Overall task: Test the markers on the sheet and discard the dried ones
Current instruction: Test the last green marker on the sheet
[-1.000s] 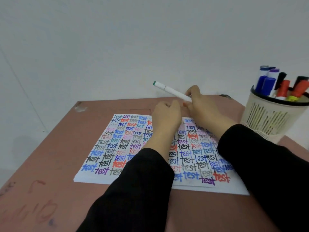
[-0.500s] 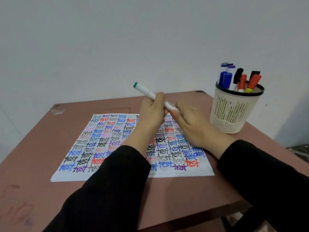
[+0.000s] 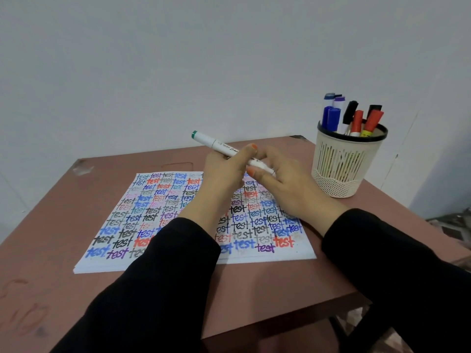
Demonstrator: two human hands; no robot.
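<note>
A white marker with a green end cap slants up to the left above the paper sheet, which is covered in coloured "test" words. My left hand grips the marker's barrel near its middle. My right hand holds the marker's lower right end, fingers curled round it. That end is hidden between my fingers, so I cannot tell whether its cap is on or off.
A cream mesh pen holder with a black rim stands at the back right, holding several blue, purple, black and red markers. The brown table ends at a front right edge near my right sleeve. A white wall is behind.
The marker passed from my right hand alone into both hands above the sheet. My head turned, so the holder and table shifted left in view.
</note>
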